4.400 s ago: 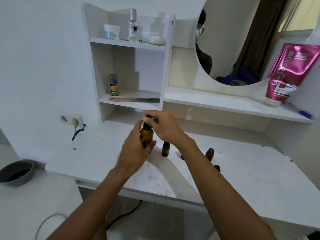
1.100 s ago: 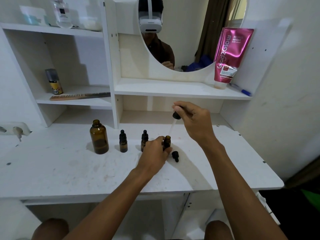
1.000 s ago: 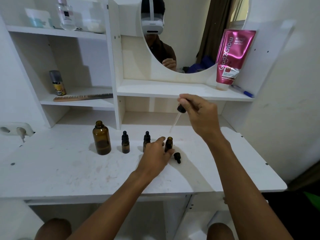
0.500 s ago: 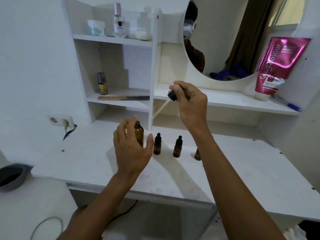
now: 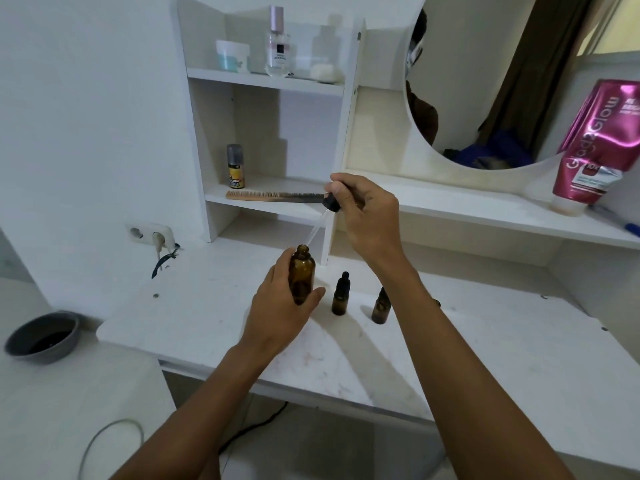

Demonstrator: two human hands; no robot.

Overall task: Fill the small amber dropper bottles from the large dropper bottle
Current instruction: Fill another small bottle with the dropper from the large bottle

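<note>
My left hand (image 5: 281, 305) grips the large amber bottle (image 5: 302, 272), uncapped, at the middle of the white vanity top (image 5: 485, 344). Above it my right hand (image 5: 367, 216) pinches the black bulb of the dropper (image 5: 329, 203). Its glass tube slants down to the left, and the tip is at the bottle's open mouth. Two small amber dropper bottles with black caps stand just right of the large one, the first (image 5: 340, 300) in plain sight, the second (image 5: 381, 306) half hidden behind my right forearm.
A comb (image 5: 273, 195) and a small spray can (image 5: 236, 167) lie on the lower shelf. Jars and a perfume bottle (image 5: 277, 46) stand on the upper shelf. A pink tube (image 5: 599, 147) leans by the round mirror (image 5: 485, 81). A grey bowl (image 5: 43, 336) sits low at left.
My left hand left the small bottle and closed around the large amber bottle. My right hand carried the dropper left and lowered its tip to that bottle's mouth.
</note>
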